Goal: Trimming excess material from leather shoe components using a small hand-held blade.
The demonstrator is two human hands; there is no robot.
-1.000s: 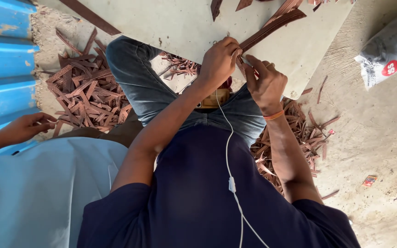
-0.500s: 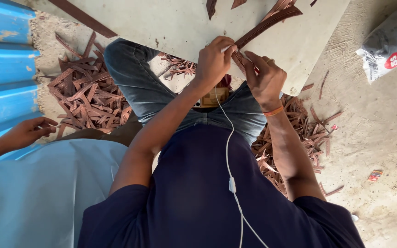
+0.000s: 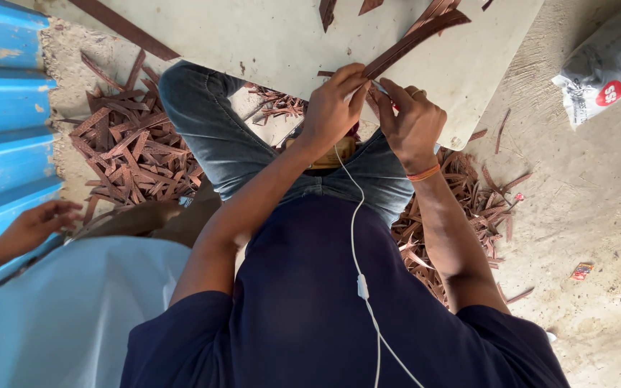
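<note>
Dark navy t-shirt [image 3: 325, 316] fills the bottom of the view, with a thin white earphone cable [image 3: 359, 237] running down it, and past that are bent knees in blue-grey jeans [image 3: 217, 136]. Both hands meet just above the knees: the left hand [image 3: 332, 108] is pinched closed on the near end of a long thin reddish-brown strip [image 3: 415, 39], thumb and fingers tight around it, and the right hand [image 3: 411, 122], orange band at the wrist, is curled shut right beside it, touching the same end. Looks like there's something small and red tucked in the right fingers, but honestly can't make out what. The strip runs up and away to the right, lying across a pale off-white flat board [image 3: 253, 36]. Heaps of short reddish-brown offcuts [image 3: 131, 158] lie on the sandy ground either side of the legs. Off to the left, another person's hand [image 3: 37, 223] sits near a blue corrugated metal sheet [image 3: 1, 108]. Far right there's a grey plastic bag [image 3: 605, 65].
</note>
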